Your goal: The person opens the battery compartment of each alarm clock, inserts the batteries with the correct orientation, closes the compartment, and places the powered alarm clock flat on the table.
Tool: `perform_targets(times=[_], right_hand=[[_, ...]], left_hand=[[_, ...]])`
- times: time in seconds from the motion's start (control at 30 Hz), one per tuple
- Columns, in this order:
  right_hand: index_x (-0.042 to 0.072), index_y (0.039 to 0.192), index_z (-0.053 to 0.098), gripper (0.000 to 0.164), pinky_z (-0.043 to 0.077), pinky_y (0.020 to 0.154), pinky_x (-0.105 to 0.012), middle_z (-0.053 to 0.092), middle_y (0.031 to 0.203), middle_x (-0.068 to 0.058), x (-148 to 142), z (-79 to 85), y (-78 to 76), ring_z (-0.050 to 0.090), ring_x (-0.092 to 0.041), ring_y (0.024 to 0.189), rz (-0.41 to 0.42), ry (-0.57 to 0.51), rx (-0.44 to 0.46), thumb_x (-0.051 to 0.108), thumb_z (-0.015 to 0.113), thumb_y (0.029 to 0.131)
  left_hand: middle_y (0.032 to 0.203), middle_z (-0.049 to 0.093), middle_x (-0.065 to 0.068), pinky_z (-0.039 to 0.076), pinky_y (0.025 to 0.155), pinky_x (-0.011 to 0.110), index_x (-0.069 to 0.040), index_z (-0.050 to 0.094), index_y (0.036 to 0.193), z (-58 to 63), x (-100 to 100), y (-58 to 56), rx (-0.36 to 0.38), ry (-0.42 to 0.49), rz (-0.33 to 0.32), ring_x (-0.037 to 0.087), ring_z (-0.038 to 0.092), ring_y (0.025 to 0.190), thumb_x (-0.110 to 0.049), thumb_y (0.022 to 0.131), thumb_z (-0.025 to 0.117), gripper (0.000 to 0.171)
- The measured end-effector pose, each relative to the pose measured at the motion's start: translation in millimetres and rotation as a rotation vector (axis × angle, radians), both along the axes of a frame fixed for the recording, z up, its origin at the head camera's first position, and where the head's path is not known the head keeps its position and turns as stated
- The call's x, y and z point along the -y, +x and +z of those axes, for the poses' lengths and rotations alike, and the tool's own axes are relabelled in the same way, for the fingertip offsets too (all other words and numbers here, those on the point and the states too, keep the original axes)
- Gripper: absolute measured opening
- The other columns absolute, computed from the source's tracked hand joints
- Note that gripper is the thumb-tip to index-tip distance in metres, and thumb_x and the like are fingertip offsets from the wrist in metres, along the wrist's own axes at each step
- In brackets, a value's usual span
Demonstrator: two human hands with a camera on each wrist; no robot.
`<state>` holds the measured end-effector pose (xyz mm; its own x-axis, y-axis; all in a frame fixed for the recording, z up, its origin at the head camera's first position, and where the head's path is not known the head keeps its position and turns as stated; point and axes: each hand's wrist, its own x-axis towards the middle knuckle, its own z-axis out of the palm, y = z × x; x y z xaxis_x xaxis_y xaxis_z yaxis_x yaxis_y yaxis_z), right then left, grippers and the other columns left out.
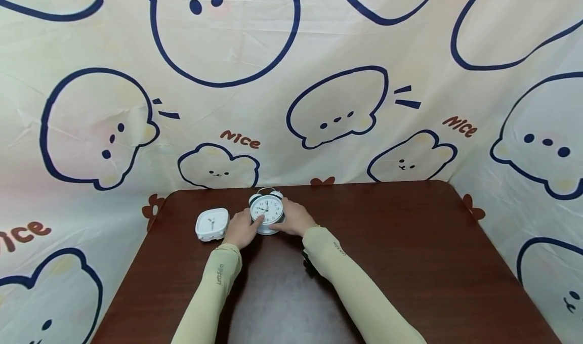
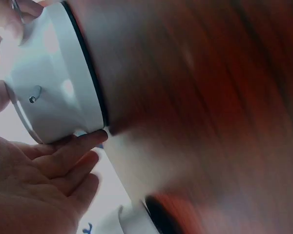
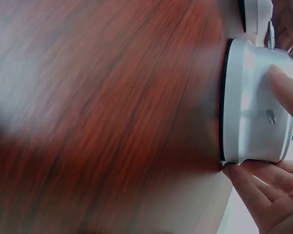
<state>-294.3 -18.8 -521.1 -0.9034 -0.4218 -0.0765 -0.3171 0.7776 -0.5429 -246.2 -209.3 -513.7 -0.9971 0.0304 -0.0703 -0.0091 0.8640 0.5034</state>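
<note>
A white twin-bell alarm clock [image 1: 268,208] stands upright near the table's far edge, its round dial facing me. My left hand [image 1: 241,229] holds its left side, the thumb in front of the lower dial. From the right, my right hand [image 1: 295,217] grips the other side. In the left wrist view, the clock's smooth white base [image 2: 53,63] meets the wood with a dark rim, and the left fingers [image 2: 71,161] lie along it. The right thumb [image 3: 288,92] and fingers hold the base [image 3: 259,105] in the right wrist view.
Left of the clock, close to my left hand, is a white rounded-square object [image 1: 212,223] with thin dark marks on its face. The dark brown wooden table [image 1: 401,253] reaches back to a cream cloth [image 1: 328,45] printed with blue-outlined cartoon heads.
</note>
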Motion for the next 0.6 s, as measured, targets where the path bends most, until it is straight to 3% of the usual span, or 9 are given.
perform_targets(times=[0.17,0.4,0.6], right_hand=[[0.000,0.156,0.037,0.101,0.049,0.110,-0.045,0.055,0.149,-0.019,-7.2,-4.8,-2.4,0.057,-0.033,0.133,-0.012,-0.025,-0.006,0.047,0.087,0.082],[0.000,0.159,0.034,0.106,0.048,0.111,-0.048,0.052,0.152,-0.021,-15.0,0.6,6.9,0.055,-0.036,0.136,-0.035,-0.045,0.014,0.048,0.088,0.081],[0.000,0.158,0.036,0.106,0.048,0.110,-0.049,0.053,0.151,-0.022,-21.0,1.6,8.8,0.055,-0.038,0.135,-0.033,-0.068,-0.001,0.048,0.089,0.079]], left_hand=[[0.145,0.049,0.035,0.042,0.112,0.057,0.017,0.034,0.149,-2.9,-6.6,1.7,0.044,0.085,0.019,0.048,0.051,0.135,-0.044,0.108,0.048,0.075],[0.137,0.052,0.030,0.043,0.108,0.057,0.013,0.039,0.145,-6.4,-12.9,9.5,0.023,0.189,0.007,0.044,0.054,0.127,-0.040,0.108,0.050,0.066],[0.142,0.047,0.035,0.039,0.113,0.058,0.017,0.034,0.147,-1.9,-17.5,9.4,0.039,0.251,0.007,0.046,0.048,0.134,-0.032,0.109,0.049,0.063]])
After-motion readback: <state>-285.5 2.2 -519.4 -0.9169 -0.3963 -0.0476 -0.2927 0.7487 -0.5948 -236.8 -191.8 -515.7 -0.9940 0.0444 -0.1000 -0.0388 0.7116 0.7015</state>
